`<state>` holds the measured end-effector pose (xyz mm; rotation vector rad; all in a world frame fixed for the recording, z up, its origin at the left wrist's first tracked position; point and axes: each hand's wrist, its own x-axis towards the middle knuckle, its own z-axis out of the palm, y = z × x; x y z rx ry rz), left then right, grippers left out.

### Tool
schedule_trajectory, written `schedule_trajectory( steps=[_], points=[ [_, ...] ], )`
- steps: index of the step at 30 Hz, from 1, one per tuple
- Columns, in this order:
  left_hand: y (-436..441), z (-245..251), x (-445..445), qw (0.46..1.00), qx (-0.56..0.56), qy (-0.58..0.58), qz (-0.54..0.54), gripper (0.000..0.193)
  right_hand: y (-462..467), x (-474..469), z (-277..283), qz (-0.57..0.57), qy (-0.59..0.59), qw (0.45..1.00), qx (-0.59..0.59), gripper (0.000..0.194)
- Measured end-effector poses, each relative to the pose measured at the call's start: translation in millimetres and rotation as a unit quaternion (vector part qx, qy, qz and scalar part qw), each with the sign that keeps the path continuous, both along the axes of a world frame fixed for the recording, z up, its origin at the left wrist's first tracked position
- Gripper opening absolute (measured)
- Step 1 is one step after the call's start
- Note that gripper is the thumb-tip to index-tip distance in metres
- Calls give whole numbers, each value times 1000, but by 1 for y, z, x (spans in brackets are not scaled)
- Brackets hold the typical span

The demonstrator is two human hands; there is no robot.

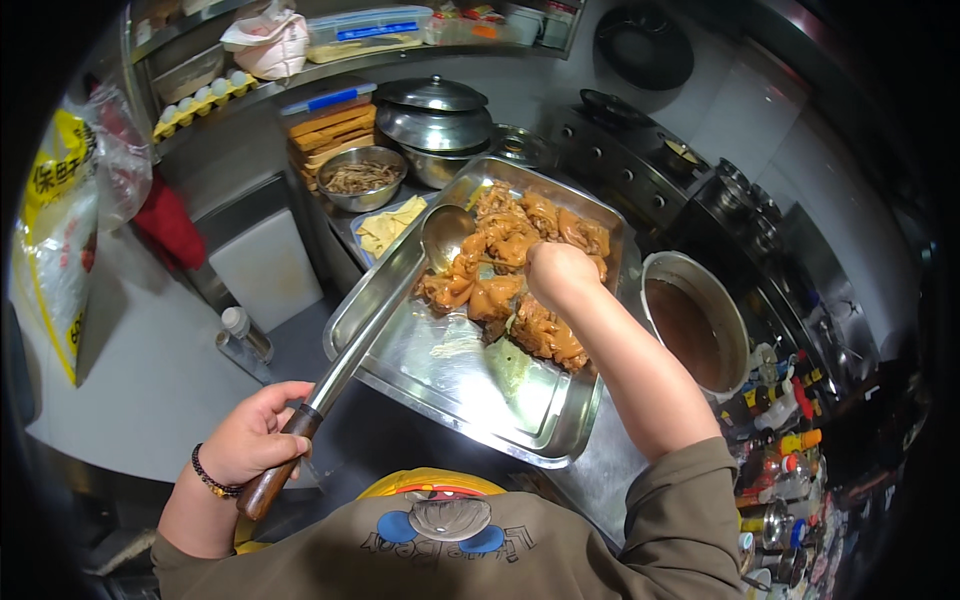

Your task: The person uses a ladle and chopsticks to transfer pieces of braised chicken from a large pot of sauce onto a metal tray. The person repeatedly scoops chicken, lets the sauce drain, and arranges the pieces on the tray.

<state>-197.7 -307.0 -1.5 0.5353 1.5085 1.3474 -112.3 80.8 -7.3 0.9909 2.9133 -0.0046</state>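
Observation:
My left hand (259, 435) grips the dark wooden handle of a long metal ladle (351, 367). The ladle's bowl lies over the upper left part of a rectangular stainless steel tray (420, 397), beside brown braised meat pieces (491, 289). Above the meat at the tray's right side is my right hand (559, 274), bent down with its fingers hidden beneath it; whether they hold anything does not show. The meat, glossy with sauce, lies mostly in the tray's upper and right part. A thin layer of liquid shines on the tray's bottom.
Right of the tray stands a large pot of brown liquid (686, 337), near several bottles (787, 442). Behind it are a bowl of brown strips (360, 178), yellow sheets in a container (390, 225) and a lidded metal pot (433, 120). A stove (615, 165) stands at upper right.

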Motion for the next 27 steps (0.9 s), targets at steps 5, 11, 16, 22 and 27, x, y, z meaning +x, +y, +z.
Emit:
schedule_trajectory(
  steps=[5, 11, 16, 22, 27],
  points=[
    [24, -16, -15, 997, 69, -24, 35, 57, 13, 30, 3, -52, -6, 998, -37, 25],
    [25, -52, -49, 978, 158, 66, 120, 51, 13, -44, -58, -20, 100, 988, -114, 22],
    [61, -17, -60, 989, 144, 33, -26, 48, -12, -15, -28, -56, 60, 997, -10, 22],
    [59, -40, -59, 963, 261, -42, 61, 56, -47, 35, 10, -7, 98, 995, -13, 13],
    [73, -33, -58, 952, 288, -80, -66, 61, -81, 53, -14, -96, 124, 983, -98, 20]
  ],
)
